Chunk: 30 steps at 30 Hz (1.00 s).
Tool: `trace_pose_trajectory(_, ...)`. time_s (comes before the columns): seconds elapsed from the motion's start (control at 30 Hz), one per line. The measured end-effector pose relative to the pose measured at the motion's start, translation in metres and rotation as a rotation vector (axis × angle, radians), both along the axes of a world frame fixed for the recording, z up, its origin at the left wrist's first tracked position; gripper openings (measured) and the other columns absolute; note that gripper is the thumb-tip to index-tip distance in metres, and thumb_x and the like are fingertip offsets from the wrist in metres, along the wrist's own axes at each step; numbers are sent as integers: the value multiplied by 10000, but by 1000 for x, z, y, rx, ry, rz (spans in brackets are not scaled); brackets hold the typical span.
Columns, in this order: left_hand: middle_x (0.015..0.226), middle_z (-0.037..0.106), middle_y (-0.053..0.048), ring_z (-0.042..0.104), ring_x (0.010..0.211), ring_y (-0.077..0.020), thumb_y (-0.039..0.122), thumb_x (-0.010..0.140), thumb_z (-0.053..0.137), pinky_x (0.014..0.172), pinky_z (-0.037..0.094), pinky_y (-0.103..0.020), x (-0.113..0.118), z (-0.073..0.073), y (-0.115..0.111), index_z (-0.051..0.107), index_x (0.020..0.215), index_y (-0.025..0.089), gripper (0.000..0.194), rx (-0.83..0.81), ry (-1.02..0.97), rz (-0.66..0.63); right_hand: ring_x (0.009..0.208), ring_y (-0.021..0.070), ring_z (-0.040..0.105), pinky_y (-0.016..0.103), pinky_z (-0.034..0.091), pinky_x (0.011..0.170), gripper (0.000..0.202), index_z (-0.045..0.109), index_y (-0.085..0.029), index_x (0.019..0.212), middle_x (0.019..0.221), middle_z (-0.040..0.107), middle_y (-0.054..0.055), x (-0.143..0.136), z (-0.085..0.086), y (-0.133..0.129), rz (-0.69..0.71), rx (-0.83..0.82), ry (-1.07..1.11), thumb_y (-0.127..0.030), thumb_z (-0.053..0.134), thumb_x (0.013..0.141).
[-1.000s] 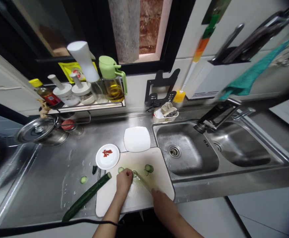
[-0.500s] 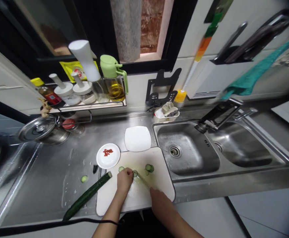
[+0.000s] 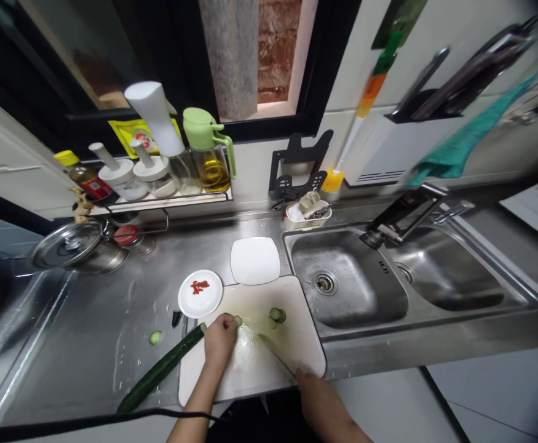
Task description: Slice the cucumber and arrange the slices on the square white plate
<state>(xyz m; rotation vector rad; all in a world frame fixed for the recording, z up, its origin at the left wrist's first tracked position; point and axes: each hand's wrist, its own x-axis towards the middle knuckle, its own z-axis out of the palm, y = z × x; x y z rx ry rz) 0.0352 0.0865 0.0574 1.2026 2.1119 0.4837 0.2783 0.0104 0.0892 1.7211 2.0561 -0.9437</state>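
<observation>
Steel counter (image 3: 112, 320): round plate (image 3: 200, 293) holds seemingly chopped chili (image 3: 199, 286).

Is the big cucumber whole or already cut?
Cut: the cucumber has a flat pale end by the left hand, with slices nearby.

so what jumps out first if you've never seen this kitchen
The white cutting board at the counter's front edge, where the left hand rests by a cucumber slice and the right hand holds a knife. A long cucumber lies left of the board, a steel double sink right.
</observation>
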Motion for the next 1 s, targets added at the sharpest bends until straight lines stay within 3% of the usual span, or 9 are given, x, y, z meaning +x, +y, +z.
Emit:
trace_pose_trajectory(0.17,780,703,-61,638,735,-199,269,835,511,675,401,-265,-18,4,0,670,840,204,172,3,213,-39,970,228,635,290,434,812,469,615,-120,1146,1031,686,149,-1,2,4,-6,-90,-14,-16,284,831)
trace_pose_trajectory(0.33,929,688,-113,634,829,-217,221,842,483,754,431,-298,-14,2,2,663,996,171,242,68,273,-78,976,222,629,276,428,834,452,596,-139,1190,1043,687,142,0,-1,1,-18,-38,0,-47,338,830)
trace_pose_trajectory(0.5,1004,670,-85,610,906,-178,186,792,539,841,435,-279,14,1,17,651,1075,156,306,149,30,-226,990,228,628,278,433,843,468,584,-110,1194,1073,676,152,-2,5,3,-4,-74,-18,-13,292,842)
trace_pose_trajectory(0.73,905,643,-64,580,865,-169,133,745,574,788,403,-257,70,-3,46,667,1047,169,318,-38,-40,-506,1011,223,624,278,440,845,477,561,-111,1231,1087,672,147,-8,20,8,-2,-100,-57,-17,281,856)
trace_pose_trajectory(0.83,971,628,-80,575,913,-172,89,754,536,829,392,-254,78,-7,52,651,1103,175,377,-30,-43,-543,1016,230,624,286,442,857,481,572,-99,1215,1090,671,155,-10,28,10,-9,-118,-54,-4,303,828)
trace_pose_trajectory(1.0,919,601,-61,570,855,-163,106,748,550,807,399,-250,76,-11,56,688,961,192,269,-8,-60,-574,1016,231,626,291,458,858,388,603,-122,1150,1115,669,144,-10,31,11,-73,-126,-13,-82,365,845)
